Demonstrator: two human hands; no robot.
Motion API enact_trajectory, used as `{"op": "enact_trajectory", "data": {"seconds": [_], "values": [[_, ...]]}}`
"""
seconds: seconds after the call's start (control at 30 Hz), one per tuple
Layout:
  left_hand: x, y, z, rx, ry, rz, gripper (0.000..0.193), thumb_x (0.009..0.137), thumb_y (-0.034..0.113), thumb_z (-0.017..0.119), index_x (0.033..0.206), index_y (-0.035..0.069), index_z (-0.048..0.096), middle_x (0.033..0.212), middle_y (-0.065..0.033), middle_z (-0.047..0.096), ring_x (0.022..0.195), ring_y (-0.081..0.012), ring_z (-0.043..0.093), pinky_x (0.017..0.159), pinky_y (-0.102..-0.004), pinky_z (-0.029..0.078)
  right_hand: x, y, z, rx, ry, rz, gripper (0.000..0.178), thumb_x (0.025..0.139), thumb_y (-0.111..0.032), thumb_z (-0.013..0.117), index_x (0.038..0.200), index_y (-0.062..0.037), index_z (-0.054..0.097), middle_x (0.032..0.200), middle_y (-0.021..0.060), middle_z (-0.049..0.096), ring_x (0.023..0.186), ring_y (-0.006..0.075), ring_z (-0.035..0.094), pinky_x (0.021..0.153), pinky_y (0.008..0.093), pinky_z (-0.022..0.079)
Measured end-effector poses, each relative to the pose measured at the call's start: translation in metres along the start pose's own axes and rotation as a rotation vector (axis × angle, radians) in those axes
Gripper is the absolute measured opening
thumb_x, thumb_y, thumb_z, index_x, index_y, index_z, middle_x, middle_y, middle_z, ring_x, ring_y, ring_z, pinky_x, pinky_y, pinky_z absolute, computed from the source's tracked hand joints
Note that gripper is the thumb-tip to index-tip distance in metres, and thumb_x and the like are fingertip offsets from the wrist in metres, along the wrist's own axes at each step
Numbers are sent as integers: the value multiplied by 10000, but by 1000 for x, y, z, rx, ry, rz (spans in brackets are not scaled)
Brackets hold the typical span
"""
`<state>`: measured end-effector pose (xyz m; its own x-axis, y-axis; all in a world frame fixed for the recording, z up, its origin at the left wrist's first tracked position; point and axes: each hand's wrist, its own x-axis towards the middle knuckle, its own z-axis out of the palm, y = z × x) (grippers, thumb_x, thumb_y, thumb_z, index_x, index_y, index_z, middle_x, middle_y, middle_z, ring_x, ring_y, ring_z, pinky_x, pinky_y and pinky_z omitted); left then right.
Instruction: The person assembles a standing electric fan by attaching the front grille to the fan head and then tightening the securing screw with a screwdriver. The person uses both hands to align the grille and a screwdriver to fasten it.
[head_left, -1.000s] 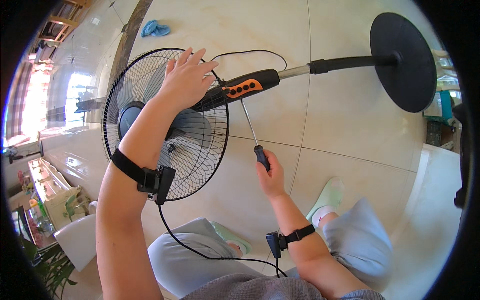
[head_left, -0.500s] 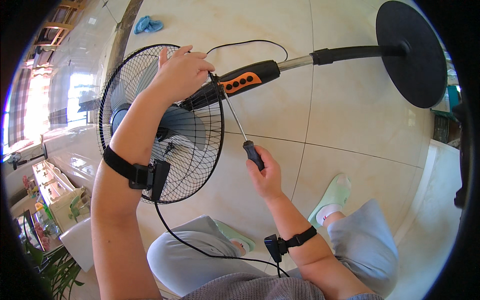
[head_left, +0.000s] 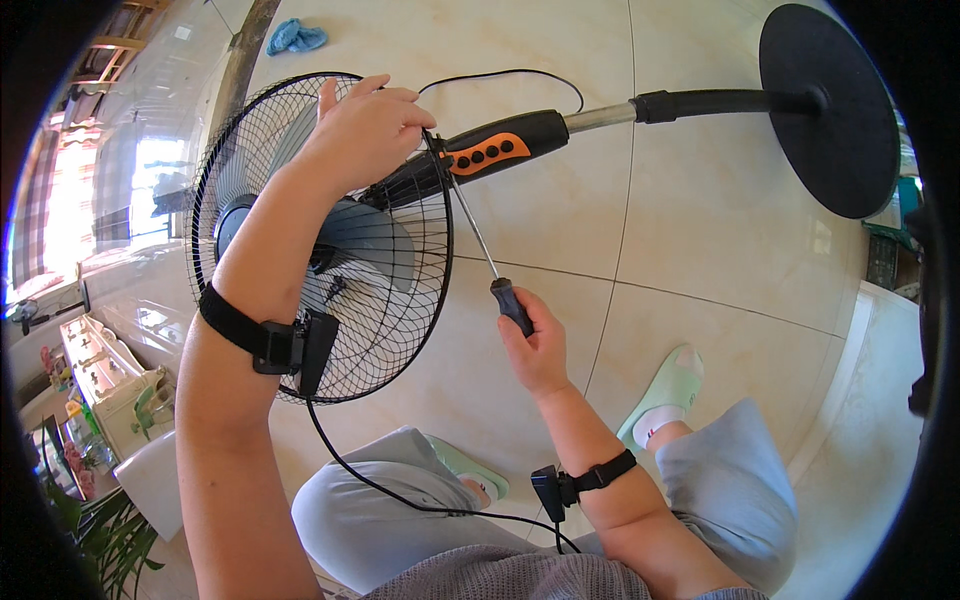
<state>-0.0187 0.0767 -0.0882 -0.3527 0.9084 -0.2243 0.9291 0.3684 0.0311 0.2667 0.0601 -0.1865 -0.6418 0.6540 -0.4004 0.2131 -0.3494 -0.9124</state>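
Note:
A black pedestal fan lies across the floor, with its wire guard [head_left: 447,262] at left and grey-blue blades [head_left: 375,250] inside. My left hand [head_left: 365,130] rests over the guard's upper right rim, fingers bent against it beside the fan neck. In my right hand [head_left: 538,345] is the dark handle of a screwdriver [head_left: 512,307]. Its metal shaft slants up and left, the tip meeting the rim just below my left fingertips. Whether it sits in a screw is too small to tell. Close by is the orange control panel [head_left: 490,152] with black buttons.
The fan's pole [head_left: 600,117] leads right to a round black base [head_left: 830,110]. A black cord [head_left: 500,72] curves over the tiles behind it. A blue cloth [head_left: 296,37] lies far left. My slippered feet are near, and a cable [head_left: 400,505] crosses my lap.
The fan has shifted slightly, its pole and base a little to the right. Both hands moved slightly with it; the screwdriver stays against the rim.

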Motion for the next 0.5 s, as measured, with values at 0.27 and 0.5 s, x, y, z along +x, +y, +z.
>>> {"op": "enact_trajectory", "data": {"seconds": [0.27, 0.5], "values": [[-2, 1, -1, 0, 10, 6, 320, 835, 190, 377, 1015, 157, 639, 1206, -49, 518, 1248, -267, 325, 1020, -577, 71, 4, -6, -2, -82, 2, -54, 306, 758, -119, 591, 1040, -16, 533, 713, 33, 526, 599, 93, 470, 552, 226, 403], [-2, 2, 0, 35, 26, 43, 322, 828, 171, 371, 1009, 145, 636, 1140, -10, 553, 1229, -255, 348, 1018, -589, 80, 6, -2, 7, -62, 44, -34, 315, 768, -115, 596, 1047, -17, 488, 717, 35, 540, 603, 91, 498, 541, 219, 412]]}}
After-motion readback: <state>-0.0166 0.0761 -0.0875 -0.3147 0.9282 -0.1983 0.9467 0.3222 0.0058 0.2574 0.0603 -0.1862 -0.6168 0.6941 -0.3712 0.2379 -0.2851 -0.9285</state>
